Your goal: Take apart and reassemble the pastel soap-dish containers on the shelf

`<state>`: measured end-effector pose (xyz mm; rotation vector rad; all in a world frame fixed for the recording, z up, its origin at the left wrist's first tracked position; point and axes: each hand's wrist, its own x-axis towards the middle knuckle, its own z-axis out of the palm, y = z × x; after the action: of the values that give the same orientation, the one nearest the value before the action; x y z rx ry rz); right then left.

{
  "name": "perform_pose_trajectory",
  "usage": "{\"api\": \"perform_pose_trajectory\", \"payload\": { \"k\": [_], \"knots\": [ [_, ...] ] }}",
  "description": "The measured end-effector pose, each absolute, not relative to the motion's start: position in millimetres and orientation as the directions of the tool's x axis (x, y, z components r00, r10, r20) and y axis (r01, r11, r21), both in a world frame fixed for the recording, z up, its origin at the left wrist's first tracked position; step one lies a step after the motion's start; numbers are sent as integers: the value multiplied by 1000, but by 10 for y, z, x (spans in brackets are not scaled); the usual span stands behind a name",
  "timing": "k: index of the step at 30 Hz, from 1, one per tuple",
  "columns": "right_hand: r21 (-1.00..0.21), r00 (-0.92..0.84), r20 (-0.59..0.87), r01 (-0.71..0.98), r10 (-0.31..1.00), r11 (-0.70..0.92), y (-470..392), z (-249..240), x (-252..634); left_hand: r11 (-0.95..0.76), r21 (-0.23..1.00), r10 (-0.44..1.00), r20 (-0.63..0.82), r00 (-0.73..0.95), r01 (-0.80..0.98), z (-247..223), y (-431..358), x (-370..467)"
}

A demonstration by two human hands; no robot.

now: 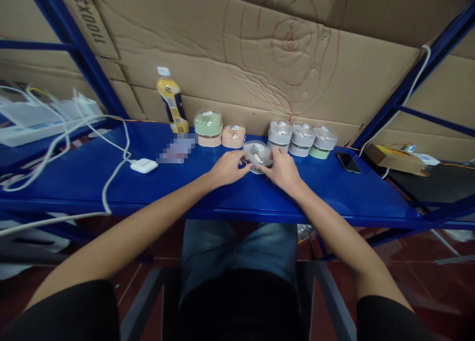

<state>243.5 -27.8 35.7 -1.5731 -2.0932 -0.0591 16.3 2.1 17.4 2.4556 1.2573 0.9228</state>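
Between my two hands is a small container with a clear lid (257,154), over the blue table. My left hand (230,168) grips its left side with thumb and fingers. On its right side my right hand (281,169) holds it the same way. Behind stand similar lidded containers: a green one (208,123) stacked on a pink one, a single pink one (234,137), and at the right a grey stack (279,134), another grey stack (301,139) and a grey one (324,137) on a green one.
A yellow bottle (172,103) stands at the back left of the blue table (222,202). A white case (144,166) with a cable lies at the left. To the right are a phone (348,162) and an open cardboard box (397,159). Cardboard backs the table.
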Motion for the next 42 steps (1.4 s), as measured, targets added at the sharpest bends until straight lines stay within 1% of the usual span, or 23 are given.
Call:
{"api": "perform_pose_trajectory", "payload": {
  "k": [3,5,9,10,12,16,21,23,26,28,30,32,33,35,37,39,42],
  "knots": [
    [-164,-278,314,926,908,341,-173,378,2331,-589,445,803,420,423,675,180,148,170],
    [-109,-331,264,923,906,369,-93,395,2245,-601,375,787,432,440,706,202,269,146],
    [-22,-393,249,911,885,411,65,395,2064,-630,178,711,522,470,756,270,582,85],
    [-9,-401,247,910,882,415,106,386,2023,-618,152,708,533,463,771,281,665,77],
    [2,-413,241,905,878,425,193,361,1958,-570,147,736,528,423,808,288,815,74],
    [-14,-421,258,899,870,439,347,302,1916,-483,181,811,461,359,857,258,979,88],
    [-45,-405,281,900,870,433,399,287,2007,-473,102,818,421,393,875,248,846,103],
    [-92,-358,297,912,885,400,387,315,2083,-477,88,815,418,402,875,252,692,112],
    [-226,-249,378,909,892,349,372,378,2250,-475,91,820,408,402,875,236,364,113],
    [-311,-267,447,849,854,428,362,418,2380,-468,113,821,421,385,876,211,121,90],
    [-358,-388,482,731,786,580,341,445,2497,-508,151,799,451,398,848,184,-83,47],
    [-382,-535,464,598,706,705,302,453,2576,-605,234,750,490,445,761,165,-199,1],
    [-393,-591,442,548,674,738,277,447,2596,-661,276,715,512,475,697,160,-217,-17],
    [-413,-663,391,493,639,765,226,421,2602,-757,348,643,546,536,553,153,-175,-30],
    [-419,-691,356,483,629,769,183,380,2582,-794,415,608,547,576,443,146,-63,-16],
    [-403,-686,343,509,642,760,153,337,2566,-766,509,634,493,596,393,132,66,12],
    [-376,-629,355,582,692,721,132,294,2586,-675,634,699,387,601,377,89,199,34]
  ]
}}
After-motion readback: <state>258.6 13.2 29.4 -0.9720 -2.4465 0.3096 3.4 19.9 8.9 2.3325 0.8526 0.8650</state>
